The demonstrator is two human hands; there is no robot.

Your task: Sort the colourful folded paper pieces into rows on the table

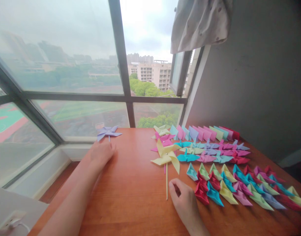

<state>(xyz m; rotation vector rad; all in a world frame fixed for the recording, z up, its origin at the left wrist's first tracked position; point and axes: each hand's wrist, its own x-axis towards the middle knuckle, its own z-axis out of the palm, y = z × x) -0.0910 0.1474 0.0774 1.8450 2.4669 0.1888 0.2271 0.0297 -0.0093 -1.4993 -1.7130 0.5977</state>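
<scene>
At the table's far left edge, my left hand [103,153] is closed around the stick of a purple paper pinwheel [108,131]; most of that stick is hidden by the hand. My right hand [183,198] rests loosely curled on the tabletop, with nothing visible in its fingers. Just left of it lies the thin pale stick of a yellow pinwheel [166,154], apart from the fingers. Behind the yellow one are a magenta pinwheel [163,141] and a pale green pinwheel [161,130], partly overlapped.
Folded paper boats [228,192] fill rows on the right of the wooden table [130,183]. Farther back stand rows of paper cranes [188,157] and a line of folded coloured papers [198,132]. Windows [74,72] rise beyond the table, and a grey cloth [199,26] hangs above.
</scene>
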